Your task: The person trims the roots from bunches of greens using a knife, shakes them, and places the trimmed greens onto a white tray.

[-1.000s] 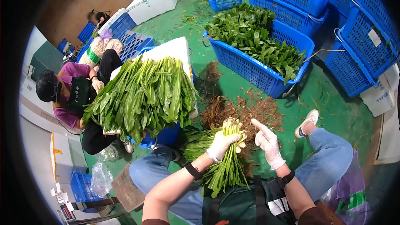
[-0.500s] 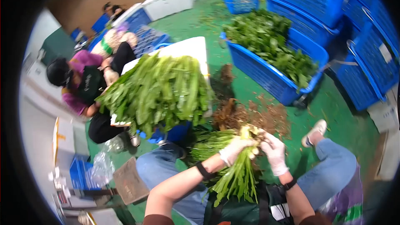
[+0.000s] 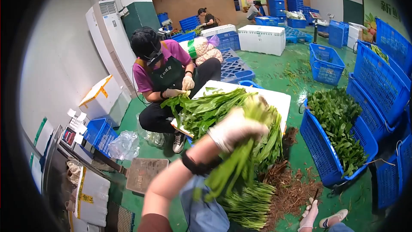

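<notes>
Green and smeared by motion, the bunch of leafy stalks (image 3: 238,165) is up in the air in front of me, over my lap and above the floor. My gloved left hand (image 3: 235,128) is clenched around it near the pale cut ends. Its long axis runs on a slant. The stalk ends point up and to the right, toward the white board (image 3: 280,99), and the leaf tips hang down to the left beside my forearm. The stems look slim and packed tight; finer detail is lost in the blur.

My right hand (image 3: 310,217), also gloved, is low at the frame's edge beside the brown root trimmings (image 3: 292,191). I cannot tell whether it grips anything. Another tied bundle (image 3: 249,204) lies on the green floor below. A heap of greens (image 3: 214,107) lies on the board, where a co-worker's hands (image 3: 176,92) touch it. A blue crate (image 3: 319,154) of leaves stands to my right.
</notes>
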`<action>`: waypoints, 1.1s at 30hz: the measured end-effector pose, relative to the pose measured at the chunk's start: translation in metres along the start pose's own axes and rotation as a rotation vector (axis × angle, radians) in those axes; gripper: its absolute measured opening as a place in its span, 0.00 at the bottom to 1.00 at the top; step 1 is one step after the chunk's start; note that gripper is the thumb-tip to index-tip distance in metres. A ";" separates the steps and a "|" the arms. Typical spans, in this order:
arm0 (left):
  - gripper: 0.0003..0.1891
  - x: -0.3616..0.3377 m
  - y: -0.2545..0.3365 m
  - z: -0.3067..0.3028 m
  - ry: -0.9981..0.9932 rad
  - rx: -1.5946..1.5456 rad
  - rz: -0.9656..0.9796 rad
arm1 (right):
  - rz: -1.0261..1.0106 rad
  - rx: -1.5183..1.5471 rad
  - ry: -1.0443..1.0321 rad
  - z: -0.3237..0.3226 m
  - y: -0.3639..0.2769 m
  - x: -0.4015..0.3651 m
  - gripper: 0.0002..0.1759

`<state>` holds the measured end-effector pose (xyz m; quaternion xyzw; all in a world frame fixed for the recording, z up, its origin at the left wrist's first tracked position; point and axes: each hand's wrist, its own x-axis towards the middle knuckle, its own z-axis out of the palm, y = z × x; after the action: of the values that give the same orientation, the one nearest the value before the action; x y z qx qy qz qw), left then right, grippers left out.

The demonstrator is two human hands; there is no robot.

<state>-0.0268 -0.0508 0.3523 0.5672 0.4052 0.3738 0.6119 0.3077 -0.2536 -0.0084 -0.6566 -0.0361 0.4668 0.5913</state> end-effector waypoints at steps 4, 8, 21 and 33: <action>0.13 0.059 0.070 -0.044 0.710 1.236 0.256 | 0.035 0.017 -0.003 0.013 0.001 0.003 0.26; 0.17 0.153 0.040 -0.083 0.746 1.605 0.093 | 0.086 0.060 -0.020 0.021 0.007 0.010 0.26; 0.54 0.231 -0.155 -0.173 0.286 1.561 0.248 | 0.147 0.079 -0.047 0.037 -0.008 0.001 0.25; 0.25 0.054 -0.096 0.102 -0.243 0.978 1.096 | 0.079 0.211 -0.064 0.022 -0.027 -0.015 0.29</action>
<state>0.0885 -0.0488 0.2560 0.9328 0.1139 0.3372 0.0562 0.2988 -0.2379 0.0251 -0.5766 0.0203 0.5116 0.6367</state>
